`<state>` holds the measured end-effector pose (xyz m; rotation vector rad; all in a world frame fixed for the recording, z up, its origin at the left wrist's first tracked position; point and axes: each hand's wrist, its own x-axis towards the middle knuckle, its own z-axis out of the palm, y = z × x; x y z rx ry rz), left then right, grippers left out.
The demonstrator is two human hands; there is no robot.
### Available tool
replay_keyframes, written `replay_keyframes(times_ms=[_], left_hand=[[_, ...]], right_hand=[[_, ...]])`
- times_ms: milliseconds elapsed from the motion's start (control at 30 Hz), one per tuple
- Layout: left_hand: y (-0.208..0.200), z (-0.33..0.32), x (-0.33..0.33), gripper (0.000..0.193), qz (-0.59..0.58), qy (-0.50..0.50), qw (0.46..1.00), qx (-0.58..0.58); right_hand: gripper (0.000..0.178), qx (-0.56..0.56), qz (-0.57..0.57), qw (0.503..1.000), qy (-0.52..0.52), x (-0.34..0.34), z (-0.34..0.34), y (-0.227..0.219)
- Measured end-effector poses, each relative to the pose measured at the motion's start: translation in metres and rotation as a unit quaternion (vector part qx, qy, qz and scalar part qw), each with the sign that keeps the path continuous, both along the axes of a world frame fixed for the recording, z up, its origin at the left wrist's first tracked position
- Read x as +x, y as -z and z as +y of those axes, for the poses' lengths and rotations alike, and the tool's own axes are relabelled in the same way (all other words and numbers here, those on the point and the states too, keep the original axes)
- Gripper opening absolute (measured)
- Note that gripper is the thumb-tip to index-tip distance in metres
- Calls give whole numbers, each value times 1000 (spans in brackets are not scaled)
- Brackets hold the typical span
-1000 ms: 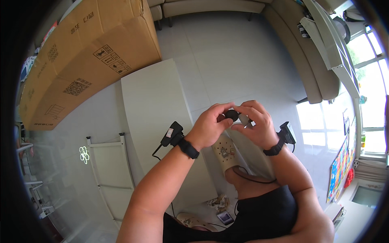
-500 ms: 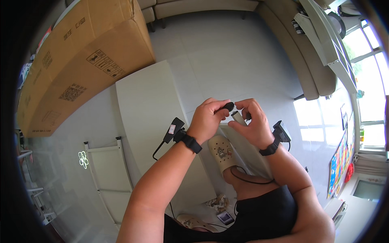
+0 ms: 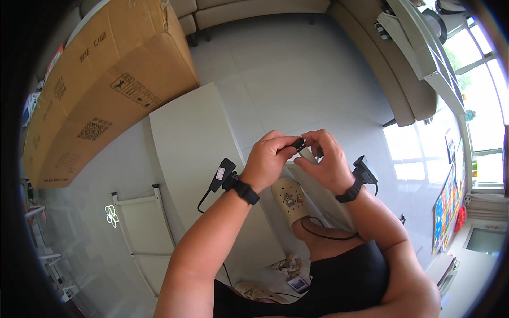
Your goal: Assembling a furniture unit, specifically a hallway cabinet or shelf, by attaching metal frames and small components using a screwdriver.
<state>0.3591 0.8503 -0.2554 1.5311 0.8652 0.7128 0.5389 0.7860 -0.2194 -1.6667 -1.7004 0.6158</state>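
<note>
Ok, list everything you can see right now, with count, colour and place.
small part: one, black, pinched between both hands' fingertips
white piece: one, under the right fingers
cardboard box: one, brown, upper left
white panel: one, flat on the floor under the hands
sofa: beige, along the top and right
white rack: one, lower left
clog shoes: two, beige, one on the foot below the hands, one at the lower edge
cable: black, across the leg
wrist devices: two, black
left hand; right hand: both gripping the small part
</note>
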Motion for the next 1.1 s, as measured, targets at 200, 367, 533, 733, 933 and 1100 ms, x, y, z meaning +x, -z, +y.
replay_keyframes(times_ms=[200,367,533,733,933,1100], left_hand=[[4,0,10,27,-4,12,995,101],[6,6,0,28,58,32,990,121],[-3,11,2,29,9,65,998,-10],[6,10,0,26,-49,88,981,-169],[8,13,1,28,-93,85,963,-240],[7,15,-15,37,-122,68,955,-260]], right_hand=[[46,-20,5,1000,14,9,-5,-5],[42,28,-17,999,-8,2,-4,6],[50,17,-21,1000,11,7,-11,11],[45,17,7,1000,-4,5,-19,16],[44,28,-7,1000,-9,5,-20,11],[49,-19,44,999,-12,-10,-11,1]])
